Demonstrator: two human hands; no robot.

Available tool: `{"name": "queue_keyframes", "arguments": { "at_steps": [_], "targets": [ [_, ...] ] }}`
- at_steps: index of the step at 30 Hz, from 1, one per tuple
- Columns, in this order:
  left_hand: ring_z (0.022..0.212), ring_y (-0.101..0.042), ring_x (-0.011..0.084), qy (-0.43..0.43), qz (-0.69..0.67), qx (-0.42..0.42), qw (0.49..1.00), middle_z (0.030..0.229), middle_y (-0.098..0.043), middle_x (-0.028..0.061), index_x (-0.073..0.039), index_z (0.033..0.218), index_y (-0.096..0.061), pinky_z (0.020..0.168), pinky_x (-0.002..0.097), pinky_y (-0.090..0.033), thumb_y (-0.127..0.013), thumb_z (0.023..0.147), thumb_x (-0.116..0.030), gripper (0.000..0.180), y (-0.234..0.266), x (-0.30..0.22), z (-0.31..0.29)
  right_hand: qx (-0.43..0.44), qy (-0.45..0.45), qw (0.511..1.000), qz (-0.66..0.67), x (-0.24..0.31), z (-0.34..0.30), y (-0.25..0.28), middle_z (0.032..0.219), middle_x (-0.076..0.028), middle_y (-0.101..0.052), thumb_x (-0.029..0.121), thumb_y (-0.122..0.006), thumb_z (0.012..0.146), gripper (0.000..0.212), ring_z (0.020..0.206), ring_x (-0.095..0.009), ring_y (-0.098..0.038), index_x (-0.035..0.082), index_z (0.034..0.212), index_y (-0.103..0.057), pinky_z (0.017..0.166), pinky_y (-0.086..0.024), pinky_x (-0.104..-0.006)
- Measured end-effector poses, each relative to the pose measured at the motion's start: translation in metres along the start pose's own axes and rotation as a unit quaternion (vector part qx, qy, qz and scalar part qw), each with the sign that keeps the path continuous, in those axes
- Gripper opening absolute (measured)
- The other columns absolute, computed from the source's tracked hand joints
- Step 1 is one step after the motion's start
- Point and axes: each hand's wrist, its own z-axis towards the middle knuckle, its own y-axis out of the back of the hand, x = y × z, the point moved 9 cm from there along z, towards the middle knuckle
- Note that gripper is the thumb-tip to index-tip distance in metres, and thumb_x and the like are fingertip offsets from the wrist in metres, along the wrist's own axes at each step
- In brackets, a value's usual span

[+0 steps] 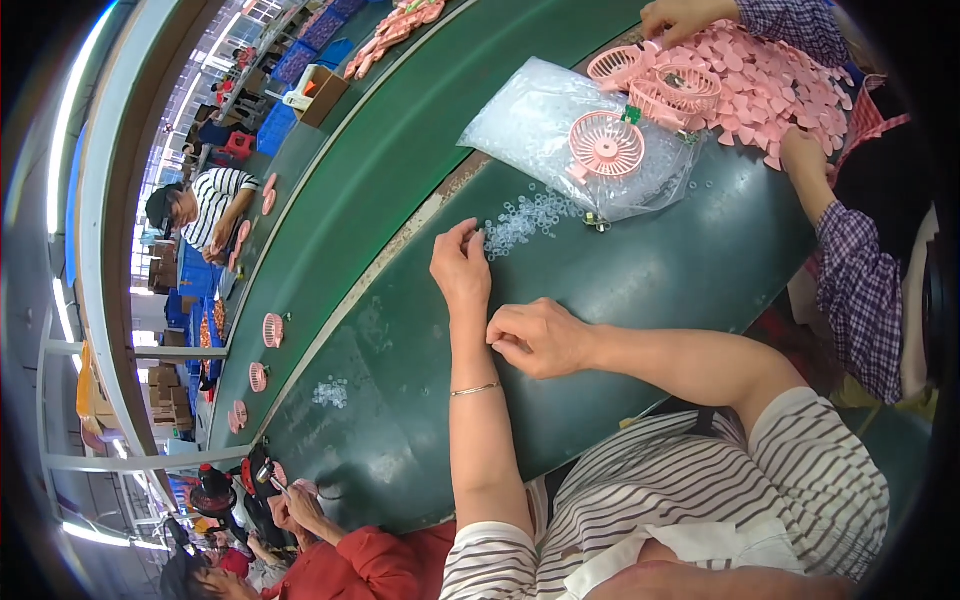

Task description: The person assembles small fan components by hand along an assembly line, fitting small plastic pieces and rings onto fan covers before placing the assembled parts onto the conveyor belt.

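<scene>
My left hand (462, 266) reaches up over the green table (390, 370), at the left edge of a loose pile of tiny transparent rings (525, 218). Its fingers are bent and drawn together; what lies between them, if anything, is too small to make out. Just right of my left forearm, my right hand (543, 338) is closed with curled fingers, and its contents are hidden. Beyond the pile lies a transparent plastic bag (535, 105) of similar small parts. A pink round fan grille (607, 144) rests on it, with further pink fan housings (680, 92) alongside.
At the far right, a co-worker's hands (803, 155) reach around a heap of flat pink pieces (765, 85). A green conveyor belt (330, 240) carries several pink fan parts (272, 330). A smaller ring cluster (331, 392) lies left. Someone in red sleeves (375, 562) works at lower left.
</scene>
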Motion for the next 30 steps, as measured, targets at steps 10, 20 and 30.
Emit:
{"name": "queue_keyframes", "arguments": {
  "at_steps": [10,20,30],
  "targets": [
    [0.068,-0.059,0.0147,0.061,-0.009,0.108,0.992,0.086,-0.062,0.0080,-0.004,0.091,-0.068,0.065,0.0266,-0.048,-0.064,0.078,-0.004,0.013,-0.015,0.002,0.000,0.006,-0.052,0.999,-0.004,-0.025,-0.004,0.002,0.071,-0.012,-0.056,0.006,-0.053,0.077,0.005,0.063,-0.034,-0.056,0.004,0.079,-0.049,0.055,-0.044,-0.0437],
    [0.108,-0.047,0.0303,-0.177,0.114,0.148,0.966,0.117,-0.057,0.0064,-0.012,0.110,-0.062,0.095,0.0388,-0.038,-0.041,0.076,0.011,0.045,-0.022,-0.038,-0.029,0.038,-0.034,0.998,-0.029,-0.020,-0.007,-0.009,0.071,-0.012,-0.057,0.004,-0.055,0.075,0.007,0.061,-0.033,-0.057,0.004,0.081,-0.050,0.053,-0.045,-0.0411],
    [0.103,-0.056,0.0271,-0.065,0.000,0.108,0.992,0.107,-0.063,0.0104,-0.006,0.096,-0.066,0.087,0.0340,-0.046,-0.042,0.077,0.012,0.035,0.014,-0.018,-0.047,0.099,-0.043,0.994,-0.022,-0.017,-0.011,-0.017,0.069,-0.011,-0.056,0.005,-0.056,0.075,0.006,0.056,-0.033,-0.055,0.005,0.078,-0.051,0.051,-0.044,-0.0410]
  ]
}}
